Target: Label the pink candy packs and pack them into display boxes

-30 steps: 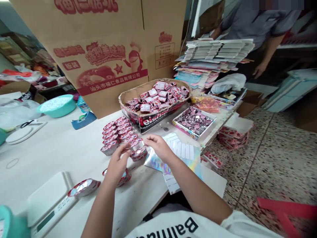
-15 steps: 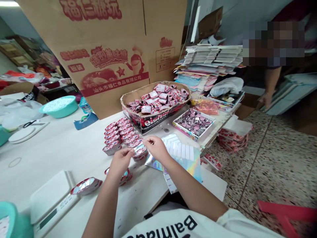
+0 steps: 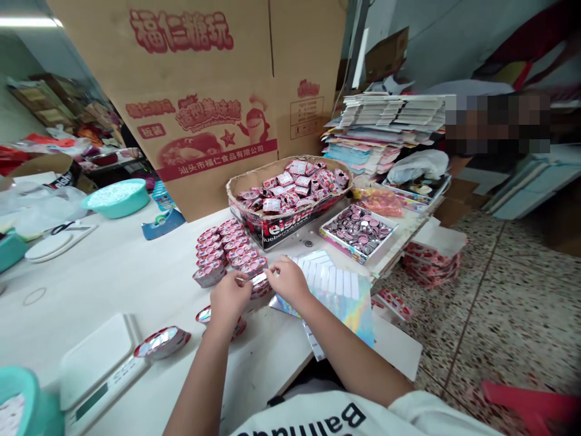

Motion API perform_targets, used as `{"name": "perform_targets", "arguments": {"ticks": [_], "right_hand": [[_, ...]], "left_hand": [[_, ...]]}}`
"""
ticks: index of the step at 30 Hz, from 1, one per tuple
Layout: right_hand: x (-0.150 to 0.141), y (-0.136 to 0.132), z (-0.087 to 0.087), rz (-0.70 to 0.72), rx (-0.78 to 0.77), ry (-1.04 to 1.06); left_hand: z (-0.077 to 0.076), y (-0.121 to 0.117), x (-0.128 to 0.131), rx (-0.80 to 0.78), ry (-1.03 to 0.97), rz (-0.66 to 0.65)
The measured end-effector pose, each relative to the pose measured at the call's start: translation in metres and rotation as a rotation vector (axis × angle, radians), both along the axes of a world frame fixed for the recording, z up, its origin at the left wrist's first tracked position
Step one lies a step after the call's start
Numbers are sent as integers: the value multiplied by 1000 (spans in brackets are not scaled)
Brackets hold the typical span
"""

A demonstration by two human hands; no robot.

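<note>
My left hand [image 3: 230, 298] and my right hand [image 3: 289, 280] are closed together on a small shiny packet [image 3: 259, 280] between them, just above the white table [image 3: 118, 284]. Behind the packet lies a neat block of several red and silver packets [image 3: 224, 249]. A holographic sheet with rows of white stickers [image 3: 333, 284] lies under my right wrist. Two loose packets rest nearer me, one [image 3: 163, 342] beside the scale and one [image 3: 204, 315] partly hidden under my left hand.
A cardboard tray of wrapped packets [image 3: 290, 191] and a shallow box of round badges [image 3: 358, 229] stand behind. A big printed carton [image 3: 200, 103], paper stacks [image 3: 390, 124], a teal bowl [image 3: 117, 197], a tape dispenser [image 3: 161, 221] and a white scale [image 3: 97, 366] surround the work spot. Another person [image 3: 497, 124] stands far right.
My two hands have drawn closer together on the small packet. The view has tilted up a little, and the person at the right has bent lower.
</note>
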State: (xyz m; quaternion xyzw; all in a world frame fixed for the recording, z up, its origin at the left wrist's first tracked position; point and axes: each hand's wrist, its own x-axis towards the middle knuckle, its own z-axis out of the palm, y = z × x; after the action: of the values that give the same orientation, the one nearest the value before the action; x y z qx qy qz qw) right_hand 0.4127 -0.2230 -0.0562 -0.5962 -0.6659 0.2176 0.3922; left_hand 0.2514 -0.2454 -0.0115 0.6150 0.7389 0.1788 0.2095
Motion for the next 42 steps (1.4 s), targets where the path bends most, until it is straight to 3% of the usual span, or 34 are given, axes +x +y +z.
{"name": "perform_targets", "arguments": {"ticks": [7,11,13,17,19,24,31,36,39,42], "right_hand": [[1,-3,13,-29,28,-131],[0,-1,19,62,-55,-72],[1,2,19,117,-113,-48],[4,9,15,175,-196,6],[7,13,12,221,-250,44],[9,20,5,284,-364,128],[2,20,3,274,-381,137],[3,13,2,305,-389,137],[-2,3,-1,361,-360,185],[-14,-5,-6,379,-266,190]], "left_hand": [[12,2,2,-35,107,-37],[15,9,-9,-113,235,-82],[11,12,-11,-37,280,-182],[4,5,-2,229,298,-536],[3,-3,2,221,324,-580],[4,-15,-4,127,303,-503],[9,-16,-10,144,217,-422],[12,-45,-68,256,95,-330],[0,-65,-105,206,152,-266],[-18,-72,-115,135,183,-280]]}}
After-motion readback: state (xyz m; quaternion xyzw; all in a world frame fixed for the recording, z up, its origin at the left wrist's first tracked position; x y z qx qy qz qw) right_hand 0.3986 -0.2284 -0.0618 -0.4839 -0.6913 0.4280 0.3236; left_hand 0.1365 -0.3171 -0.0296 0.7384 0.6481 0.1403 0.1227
